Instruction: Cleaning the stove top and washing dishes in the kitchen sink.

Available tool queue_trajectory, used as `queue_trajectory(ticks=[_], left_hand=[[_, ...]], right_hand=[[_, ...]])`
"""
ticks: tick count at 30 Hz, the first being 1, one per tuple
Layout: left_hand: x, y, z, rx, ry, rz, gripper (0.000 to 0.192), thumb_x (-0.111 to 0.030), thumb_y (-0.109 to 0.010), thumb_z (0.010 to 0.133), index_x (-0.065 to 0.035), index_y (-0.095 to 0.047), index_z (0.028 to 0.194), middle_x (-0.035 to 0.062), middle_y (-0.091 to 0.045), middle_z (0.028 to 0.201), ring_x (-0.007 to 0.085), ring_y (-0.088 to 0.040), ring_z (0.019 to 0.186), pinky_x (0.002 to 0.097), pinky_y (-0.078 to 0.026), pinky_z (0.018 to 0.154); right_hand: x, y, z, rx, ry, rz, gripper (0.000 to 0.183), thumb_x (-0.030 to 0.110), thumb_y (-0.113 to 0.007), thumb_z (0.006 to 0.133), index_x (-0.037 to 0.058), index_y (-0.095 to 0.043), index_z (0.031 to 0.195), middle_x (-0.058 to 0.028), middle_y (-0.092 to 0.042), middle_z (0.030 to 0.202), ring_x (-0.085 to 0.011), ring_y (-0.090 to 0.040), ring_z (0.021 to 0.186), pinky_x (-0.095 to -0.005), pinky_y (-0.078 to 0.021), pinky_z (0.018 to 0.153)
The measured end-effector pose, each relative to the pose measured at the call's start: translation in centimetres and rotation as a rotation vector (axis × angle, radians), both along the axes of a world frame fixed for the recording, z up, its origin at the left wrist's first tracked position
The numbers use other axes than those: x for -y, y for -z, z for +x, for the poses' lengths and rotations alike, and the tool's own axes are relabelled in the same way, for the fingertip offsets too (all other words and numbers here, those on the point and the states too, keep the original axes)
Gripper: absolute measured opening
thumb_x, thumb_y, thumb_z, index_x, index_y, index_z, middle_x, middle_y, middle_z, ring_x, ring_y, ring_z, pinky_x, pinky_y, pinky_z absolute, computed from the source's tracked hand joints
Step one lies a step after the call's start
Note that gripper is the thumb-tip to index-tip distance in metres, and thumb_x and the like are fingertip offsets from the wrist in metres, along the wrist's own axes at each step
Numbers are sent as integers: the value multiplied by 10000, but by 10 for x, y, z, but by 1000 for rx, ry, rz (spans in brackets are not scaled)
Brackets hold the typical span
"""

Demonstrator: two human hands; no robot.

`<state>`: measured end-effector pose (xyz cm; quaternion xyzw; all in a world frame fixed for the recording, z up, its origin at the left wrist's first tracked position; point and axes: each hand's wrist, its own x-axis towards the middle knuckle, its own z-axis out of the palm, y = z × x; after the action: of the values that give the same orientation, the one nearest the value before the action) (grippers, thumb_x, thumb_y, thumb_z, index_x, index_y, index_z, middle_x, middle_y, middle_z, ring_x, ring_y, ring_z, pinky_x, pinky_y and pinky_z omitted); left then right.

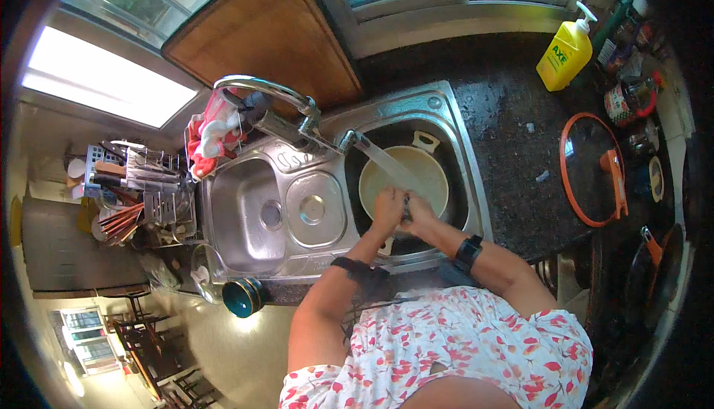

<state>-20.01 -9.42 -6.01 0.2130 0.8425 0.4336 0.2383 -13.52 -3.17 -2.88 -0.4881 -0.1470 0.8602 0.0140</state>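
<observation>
Water runs from the chrome faucet (329,141) into a cream-coloured pot (444,183) that sits in the right sink basin (462,158). My left hand (389,208) and my right hand (419,214) are close together over the pot's near part, beside the falling water. Something small and dark (406,207) shows between the two hands; what it is and which hand grips it cannot be made out. One handle (426,141) of the pot points away from me, and the other is partly hidden beneath my hands.
Left of the pot are a round drainer area and an empty-looking steel basin (245,214). A dish rack (167,208), cloths (212,135) and green bowls (242,297) stand further left. On the right counter are a yellow pump bottle (564,57) and an orange-rimmed glass lid (591,169).
</observation>
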Motion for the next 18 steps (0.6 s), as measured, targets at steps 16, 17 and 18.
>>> queue_trajectory(ticks=[16, 17, 18], left_hand=[[-11, -69, -141, 861, -424, 821, 177, -150, -435, 754, -8, -506, 832, 84, -509, 713, 189, -481, 623, 255, -400, 494], [-2, -63, -151, 809, -335, 870, 180, -155, -423, 761, -6, -511, 812, 80, -510, 694, 183, -471, 601, 238, -389, 496], [5, -62, -161, 806, -373, 869, 178, -142, -423, 771, -4, -499, 854, 101, -511, 746, 191, -477, 635, 269, -399, 499]], right_hand=[[-143, -28, 156, -393, 207, 13, 195, 215, -520, 734, 97, -526, 888, -27, -560, 809, -162, -519, 664, -246, -348, 438], [-144, -31, 168, -384, 243, 25, 195, 215, -520, 734, 97, -526, 888, -27, -560, 809, -162, -519, 664, -246, -348, 438], [-141, -31, 178, -328, 336, 70, 198, 232, -501, 747, 103, -529, 895, -24, -561, 811, -163, -519, 689, -263, -364, 477]])
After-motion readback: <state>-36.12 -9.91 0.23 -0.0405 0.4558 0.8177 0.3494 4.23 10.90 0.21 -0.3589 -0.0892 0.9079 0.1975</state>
